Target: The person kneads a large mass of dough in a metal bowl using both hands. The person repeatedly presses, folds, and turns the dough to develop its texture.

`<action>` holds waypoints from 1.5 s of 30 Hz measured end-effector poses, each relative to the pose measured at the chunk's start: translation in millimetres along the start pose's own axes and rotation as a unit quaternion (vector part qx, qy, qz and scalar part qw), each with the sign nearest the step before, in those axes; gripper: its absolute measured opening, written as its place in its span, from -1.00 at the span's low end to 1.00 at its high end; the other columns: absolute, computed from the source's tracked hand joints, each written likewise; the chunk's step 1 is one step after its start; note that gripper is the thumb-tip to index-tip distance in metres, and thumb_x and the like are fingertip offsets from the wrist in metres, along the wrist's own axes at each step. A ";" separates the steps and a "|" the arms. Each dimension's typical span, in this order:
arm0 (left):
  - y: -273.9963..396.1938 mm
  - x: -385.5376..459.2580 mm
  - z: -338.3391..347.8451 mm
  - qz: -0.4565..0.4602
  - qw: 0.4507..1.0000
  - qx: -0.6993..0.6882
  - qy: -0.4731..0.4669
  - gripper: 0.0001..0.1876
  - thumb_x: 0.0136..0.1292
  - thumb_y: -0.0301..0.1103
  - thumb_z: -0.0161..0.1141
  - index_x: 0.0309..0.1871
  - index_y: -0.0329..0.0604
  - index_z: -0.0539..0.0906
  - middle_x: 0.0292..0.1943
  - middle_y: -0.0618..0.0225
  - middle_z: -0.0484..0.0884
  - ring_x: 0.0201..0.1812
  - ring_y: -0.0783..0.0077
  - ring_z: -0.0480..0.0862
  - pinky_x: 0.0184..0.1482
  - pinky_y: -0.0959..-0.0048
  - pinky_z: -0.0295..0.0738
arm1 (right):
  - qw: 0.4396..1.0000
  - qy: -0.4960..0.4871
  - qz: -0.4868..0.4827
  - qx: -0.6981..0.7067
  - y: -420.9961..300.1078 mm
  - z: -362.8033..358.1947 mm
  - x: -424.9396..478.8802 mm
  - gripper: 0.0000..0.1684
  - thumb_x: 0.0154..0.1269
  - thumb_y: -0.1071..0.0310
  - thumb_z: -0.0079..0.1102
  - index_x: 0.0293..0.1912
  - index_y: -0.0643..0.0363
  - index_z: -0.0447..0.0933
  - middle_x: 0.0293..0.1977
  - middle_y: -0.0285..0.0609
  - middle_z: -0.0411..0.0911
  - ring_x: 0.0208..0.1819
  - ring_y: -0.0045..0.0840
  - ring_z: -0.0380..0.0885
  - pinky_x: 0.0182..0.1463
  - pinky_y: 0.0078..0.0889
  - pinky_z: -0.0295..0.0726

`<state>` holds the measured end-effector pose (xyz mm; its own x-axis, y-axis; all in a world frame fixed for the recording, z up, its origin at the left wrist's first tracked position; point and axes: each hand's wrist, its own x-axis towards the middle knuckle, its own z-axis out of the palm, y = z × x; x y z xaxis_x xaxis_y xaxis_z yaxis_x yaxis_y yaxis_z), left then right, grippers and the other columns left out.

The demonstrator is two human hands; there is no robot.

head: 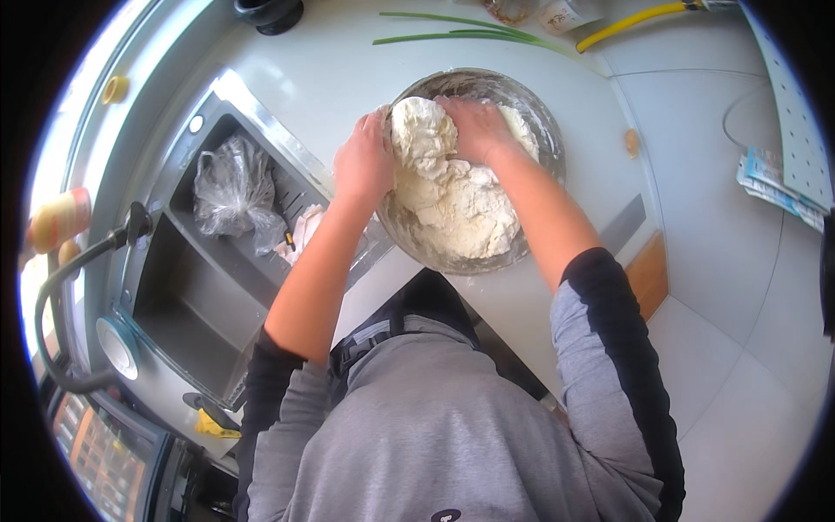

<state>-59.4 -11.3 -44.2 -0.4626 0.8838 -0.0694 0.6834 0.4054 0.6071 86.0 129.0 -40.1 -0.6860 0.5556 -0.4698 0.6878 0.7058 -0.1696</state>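
A large round metal bowl, its inner wall smeared with flour, stands on the white countertop before me. Rough, floury dough fills much of it, with a raised lump at the upper left. My left hand lies at the bowl's left rim against that lump; its fingertips are partly hidden. Inside the bowl, my right hand presses on the dough to the right of the lump, fingers bent and partly covered by it. More dough shows to the right of this hand.
A dark double sink on the left holds a clear plastic bag. Green onion stalks lie beyond the bowl, near a yellow hose. A black container stands at the upper left. A tiled wall bounds the right.
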 end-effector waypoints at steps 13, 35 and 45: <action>-12.5 9.8 5.9 0.041 0.999 0.002 0.017 -0.60 0.25 -0.39 -0.07 0.17 0.08 0.46 -0.02 0.23 0.58 -0.05 0.08 0.59 -0.05 0.18 0.50 | 0.993 -0.070 -0.088 0.048 -30.9 -38.0 -135.8 -0.38 -0.05 0.12 0.42 -0.02 0.05 0.35 -0.20 -0.12 0.52 -0.11 -0.24 0.54 -0.13 -0.22 0.52; -9.4 9.2 -1.4 0.040 0.998 -0.014 -0.043 -0.55 0.16 -0.47 -0.01 0.17 0.05 0.45 -0.03 0.23 0.56 -0.21 0.08 0.64 -0.22 0.18 0.54 | 0.993 -0.072 -0.069 -0.057 -59.5 51.9 -95.8 -0.89 0.01 0.39 0.07 -0.44 0.10 0.57 -0.41 -0.17 0.61 -0.31 -0.31 0.63 -0.35 -0.22 0.59; -15.5 15.2 5.3 0.053 0.999 0.004 -0.011 -0.61 0.21 -0.42 -0.05 0.13 0.03 0.47 -0.04 0.22 0.58 -0.13 0.08 0.63 -0.10 0.17 0.52 | 0.997 -0.016 -0.041 -0.065 -75.5 20.8 -151.9 -0.39 0.08 0.45 0.14 0.18 0.10 0.31 0.17 -0.01 0.32 0.26 -0.17 0.27 0.26 -0.10 0.30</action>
<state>-74.0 -2.9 -58.8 -0.3748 0.9268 -0.0224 0.7327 0.3109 0.6054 143.3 -17.8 26.0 -0.7291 0.4805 -0.4874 0.5920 0.8001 -0.0968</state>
